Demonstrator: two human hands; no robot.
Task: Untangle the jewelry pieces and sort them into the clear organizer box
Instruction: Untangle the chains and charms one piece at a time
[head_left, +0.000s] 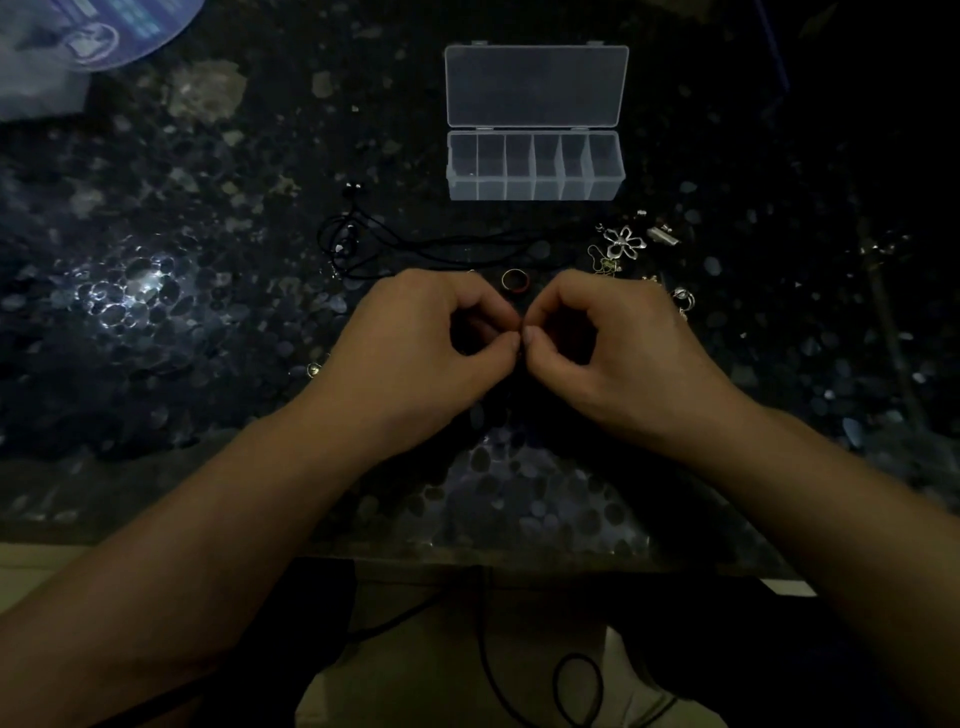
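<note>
Over the dark table (156, 312), left hand (415, 343) and right hand (618, 343) pinch fingertips together.

two bare hands, left hand (431, 343) at 9 o'clock, right hand (613, 338) at 3, forearms bare too, no sleeves, rings or watch showing, dim lighting

Left hand (415, 343) and right hand (618, 343): fingers curled, thumb tips pinched and meeting; forearms converging, bare.

Organizer box (535, 166) behind ring (515, 281); cord (395, 244) left.
</note>
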